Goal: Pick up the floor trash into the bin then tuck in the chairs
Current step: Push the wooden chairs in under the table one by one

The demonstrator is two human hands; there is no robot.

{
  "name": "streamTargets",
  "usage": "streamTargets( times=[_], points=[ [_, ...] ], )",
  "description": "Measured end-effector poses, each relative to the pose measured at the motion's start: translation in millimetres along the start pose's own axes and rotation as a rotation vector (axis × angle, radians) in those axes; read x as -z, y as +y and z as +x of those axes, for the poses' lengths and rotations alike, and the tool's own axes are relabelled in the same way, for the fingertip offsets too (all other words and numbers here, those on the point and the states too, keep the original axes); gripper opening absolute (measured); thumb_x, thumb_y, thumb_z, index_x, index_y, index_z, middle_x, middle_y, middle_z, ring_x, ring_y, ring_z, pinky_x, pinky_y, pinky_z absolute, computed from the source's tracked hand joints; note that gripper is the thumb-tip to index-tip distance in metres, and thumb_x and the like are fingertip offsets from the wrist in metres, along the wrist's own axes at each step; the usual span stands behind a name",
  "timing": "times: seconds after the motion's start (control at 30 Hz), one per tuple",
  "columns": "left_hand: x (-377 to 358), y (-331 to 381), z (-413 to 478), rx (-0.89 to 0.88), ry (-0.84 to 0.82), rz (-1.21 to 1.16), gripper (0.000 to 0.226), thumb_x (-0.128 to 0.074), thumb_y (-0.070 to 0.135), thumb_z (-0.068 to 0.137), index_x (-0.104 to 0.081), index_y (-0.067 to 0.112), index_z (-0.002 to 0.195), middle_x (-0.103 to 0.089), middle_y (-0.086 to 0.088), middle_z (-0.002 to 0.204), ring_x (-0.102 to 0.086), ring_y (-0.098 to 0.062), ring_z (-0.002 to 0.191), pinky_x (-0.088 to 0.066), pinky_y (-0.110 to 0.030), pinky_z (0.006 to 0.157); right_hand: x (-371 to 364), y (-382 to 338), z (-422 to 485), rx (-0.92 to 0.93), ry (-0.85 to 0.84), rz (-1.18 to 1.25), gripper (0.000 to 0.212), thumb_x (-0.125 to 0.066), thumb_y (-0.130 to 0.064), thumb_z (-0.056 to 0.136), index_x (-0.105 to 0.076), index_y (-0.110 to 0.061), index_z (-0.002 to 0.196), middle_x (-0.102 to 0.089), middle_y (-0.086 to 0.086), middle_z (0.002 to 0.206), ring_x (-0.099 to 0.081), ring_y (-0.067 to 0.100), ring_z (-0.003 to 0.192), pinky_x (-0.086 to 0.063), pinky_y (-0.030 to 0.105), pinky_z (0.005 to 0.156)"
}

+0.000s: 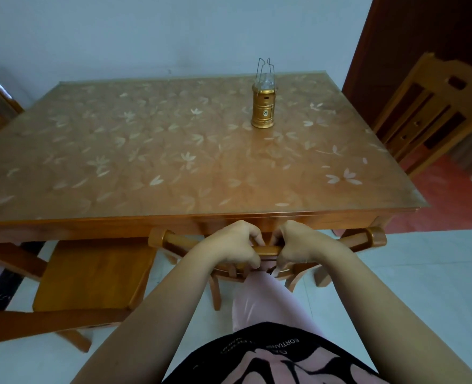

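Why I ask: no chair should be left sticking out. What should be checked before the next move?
1. Left hand and right hand grip the top rail of the held chair: ok.
2. That chair pushed in, rail close by the table edge: ok.
3. Chair on the left tucked in: not ok, its seat sticks out.
4. Chair on the right tucked in: cannot tell, seat hidden.
5. Floor free of trash: cannot tell, only part shows.
6. Lantern upright, away from the edge: ok.
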State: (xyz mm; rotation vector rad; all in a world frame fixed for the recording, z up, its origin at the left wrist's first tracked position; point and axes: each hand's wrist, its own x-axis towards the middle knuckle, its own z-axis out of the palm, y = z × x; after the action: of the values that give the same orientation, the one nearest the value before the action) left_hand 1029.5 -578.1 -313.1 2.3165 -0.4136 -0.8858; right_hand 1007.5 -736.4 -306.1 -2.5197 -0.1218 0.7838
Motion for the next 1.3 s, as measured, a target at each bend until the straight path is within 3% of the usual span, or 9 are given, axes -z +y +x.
streamTargets(
  times=[0.13, 0.23, 0.4, 0.57, 0.67, 0.77, 0.93, 1.17, 1.3],
  points=[
    [7, 5, 16, 0.022, 0.013, -0.011, 0.028, -0.075, 0.012, 0.063, -0.063, 0.029, 0.081, -0.064, -0.002, 0.079, -0.061, -0.02, 0.065, -0.052, -0.033, 0.058, 15, 6, 12, -0.002, -0.001, 0.0, 0.023, -0.077, -0.01, 0.061, -0.06, -0.025, 0.069, -0.057, -0.003, 0.067, -0.051, 0.012, 0.062, -0.041, 0.023, 0.054],
    [15, 10, 28, 0.036, 0.029, -0.006, 0.025, -0.074, 0.014, 0.062, -0.064, 0.028, 0.08, -0.069, -0.009, 0.085, -0.067, -0.028, 0.074, -0.057, -0.037, 0.066, 27, 10, 23, 0.004, 0.012, 0.011, 0.023, -0.075, -0.008, 0.062, -0.059, -0.024, 0.064, -0.056, -0.001, 0.066, -0.049, 0.013, 0.06, -0.039, 0.022, 0.051],
    [25, 10, 44, 0.042, 0.041, 0.091, 0.025, -0.076, 0.02, 0.059, -0.061, 0.038, 0.068, -0.06, 0.007, 0.07, -0.067, -0.018, 0.075, -0.037, -0.032, 0.09, 35, 15, 37, 0.04, 0.052, 0.025, 0.016, -0.074, -0.011, 0.062, -0.066, -0.021, 0.071, -0.059, 0.001, 0.071, -0.05, 0.014, 0.062, -0.04, 0.024, 0.054],
    [31, 7, 47, 0.033, 0.045, 0.087, 0.026, -0.077, 0.018, 0.06, -0.062, 0.037, 0.072, -0.065, 0.004, 0.077, -0.067, -0.014, 0.074, -0.043, -0.032, 0.091, 37, 12, 43, 0.047, 0.049, 0.023, 0.02, -0.074, -0.012, 0.063, -0.07, -0.017, 0.082, -0.061, 0.002, 0.071, -0.053, 0.015, 0.064, -0.043, 0.027, 0.056],
    [36, 11, 49, 0.01, 0.08, 0.061, 0.027, -0.077, 0.014, 0.062, -0.065, 0.03, 0.081, -0.065, -0.002, 0.085, -0.064, -0.018, 0.076, -0.056, -0.034, 0.074, 43, 11, 48, 0.029, 0.051, 0.014, 0.019, -0.074, -0.01, 0.063, -0.069, -0.016, 0.081, -0.058, 0.002, 0.067, -0.051, 0.015, 0.061, -0.041, 0.026, 0.054],
    [41, 13, 50, -0.009, 0.084, 0.049, 0.027, -0.076, 0.011, 0.066, -0.064, 0.024, 0.087, -0.06, 0.001, 0.079, -0.056, -0.015, 0.069, -0.047, -0.026, 0.06, 48, 8, 50, 0.039, 0.073, -0.003, 0.018, -0.073, -0.008, 0.064, -0.068, -0.015, 0.079, -0.053, -0.001, 0.06, -0.047, 0.012, 0.055, -0.038, 0.022, 0.05],
    [40, 12, 50, -0.011, 0.095, 0.078, 0.027, -0.077, 0.016, 0.066, -0.063, 0.028, 0.086, -0.055, 0.006, 0.076, -0.054, -0.014, 0.069, -0.045, -0.025, 0.061, 48, 6, 47, 0.037, 0.062, -0.012, 0.017, -0.072, -0.006, 0.066, -0.068, -0.016, 0.079, -0.052, -0.002, 0.059, -0.046, 0.009, 0.053, -0.035, 0.017, 0.044],
    [39, 5, 40, -0.055, 0.146, 0.083, 0.025, -0.073, 0.022, 0.073, -0.065, 0.03, 0.095, -0.062, 0.005, 0.093, -0.061, -0.014, 0.084, -0.051, -0.028, 0.072, 43, 11, 43, 0.055, 0.143, -0.084, 0.016, -0.071, -0.02, 0.069, -0.069, -0.026, 0.083, -0.059, -0.003, 0.07, -0.051, 0.012, 0.063, -0.042, 0.026, 0.056],
    [31, -2, 31, -0.097, 0.27, 0.111, 0.023, -0.071, 0.03, 0.076, -0.067, 0.031, 0.099, -0.065, 0.005, 0.11, -0.046, -0.014, 0.121, -0.039, -0.026, 0.086, 37, 13, 27, 0.068, 0.263, 0.008, 0.017, -0.069, -0.022, 0.074, -0.068, -0.025, 0.09, -0.065, -0.004, 0.083, -0.057, 0.011, 0.073, -0.047, 0.025, 0.064]
  ],
)
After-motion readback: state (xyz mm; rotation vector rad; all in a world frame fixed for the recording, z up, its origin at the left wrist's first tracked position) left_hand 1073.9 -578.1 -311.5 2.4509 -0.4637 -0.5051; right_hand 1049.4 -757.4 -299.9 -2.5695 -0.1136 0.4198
